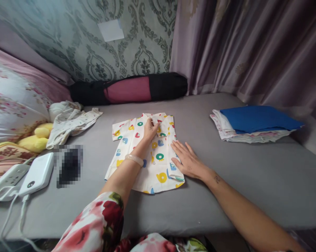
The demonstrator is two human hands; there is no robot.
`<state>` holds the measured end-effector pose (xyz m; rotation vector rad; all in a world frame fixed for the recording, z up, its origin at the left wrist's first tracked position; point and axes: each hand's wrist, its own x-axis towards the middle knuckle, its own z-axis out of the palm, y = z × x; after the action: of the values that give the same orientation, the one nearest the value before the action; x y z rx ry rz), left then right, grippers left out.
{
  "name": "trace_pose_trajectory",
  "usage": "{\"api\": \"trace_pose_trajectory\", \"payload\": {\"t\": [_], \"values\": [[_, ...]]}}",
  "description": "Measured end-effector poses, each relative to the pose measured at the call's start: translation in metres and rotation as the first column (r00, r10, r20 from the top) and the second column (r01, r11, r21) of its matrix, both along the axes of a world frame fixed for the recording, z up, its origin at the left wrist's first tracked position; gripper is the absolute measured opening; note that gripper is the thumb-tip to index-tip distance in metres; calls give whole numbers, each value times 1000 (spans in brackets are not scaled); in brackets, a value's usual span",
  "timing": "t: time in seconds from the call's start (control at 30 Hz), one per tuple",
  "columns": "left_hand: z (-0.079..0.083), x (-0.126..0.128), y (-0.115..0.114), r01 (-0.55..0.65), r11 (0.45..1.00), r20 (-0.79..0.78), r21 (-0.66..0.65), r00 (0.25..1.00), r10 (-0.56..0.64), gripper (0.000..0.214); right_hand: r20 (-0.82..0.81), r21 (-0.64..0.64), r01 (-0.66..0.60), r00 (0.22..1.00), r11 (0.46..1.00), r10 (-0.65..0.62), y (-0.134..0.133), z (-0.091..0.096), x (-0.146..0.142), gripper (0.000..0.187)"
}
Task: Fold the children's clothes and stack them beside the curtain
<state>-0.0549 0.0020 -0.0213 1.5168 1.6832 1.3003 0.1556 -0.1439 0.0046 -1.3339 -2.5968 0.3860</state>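
Note:
A small white short-sleeved shirt (147, 178) with colourful letter prints lies spread on the grey bed sheet. One sleeve sticks out on its left; the right side is folded inward in a long strip. Near the collar, my left hand (150, 128) has thumb and fingers drawn together on the shirt's fabric; a bangle circles that wrist. My right hand (185, 157) rests flat with fingers stretched out, its fingertips on the folded right edge of the shirt.
Folded clothes with a blue piece (260, 119) on top lie at the right. A black and maroon long bag (129, 89) lies along the wall. At the left are a crumpled cloth (74, 122), yellow plush toy (37, 138), white power bank (37, 174), power strip (11, 178) and cables.

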Motion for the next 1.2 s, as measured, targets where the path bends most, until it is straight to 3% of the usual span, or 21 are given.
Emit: {"api": "trace_pose_trajectory", "payload": {"t": [0.13, 0.23, 0.33, 0.4, 0.6, 0.77, 1.0, 1.2], "values": [[-8, 0, 1, 31, 999, 33, 18, 999, -31, 29, 48, -15, 10, 999, 1000, -9, 0, 1, 1, 60], [-10, 1, 0, 20, 999, 28, 25, 999, -21, 32, 44, 22, -7, 999, 1000, 6, 6, 12, -1, 54], [-8, 3, -3, 5, 998, 43, 57, 999, -7, 29, 26, 54, 20, 999, 998, -21, 24, 26, -11, 40], [-7, 4, -4, 1, 997, 51, 75, 999, -5, 27, 2, 80, 89, 996, 993, -90, 43, 29, -23, 43], [-2, 6, -6, 30, 995, 62, 96, 997, -36, 24, 78, 76, 237, 967, 969, -242, 100, 4, -55, 59], [-4, 4, -7, 35, 991, 28, 132, 999, -39, 25, 98, 75, 302, 946, 950, -308, 117, -14, -58, 62], [-10, 4, -2, 49, 988, 78, 145, 995, -61, 26, 90, 115, 292, 949, 950, -302, 118, -9, -55, 57], [-5, 4, -5, 107, 985, 117, 136, 986, -123, 27, 93, 128, 333, 934, 934, -346, 148, -4, -53, 51]]}}
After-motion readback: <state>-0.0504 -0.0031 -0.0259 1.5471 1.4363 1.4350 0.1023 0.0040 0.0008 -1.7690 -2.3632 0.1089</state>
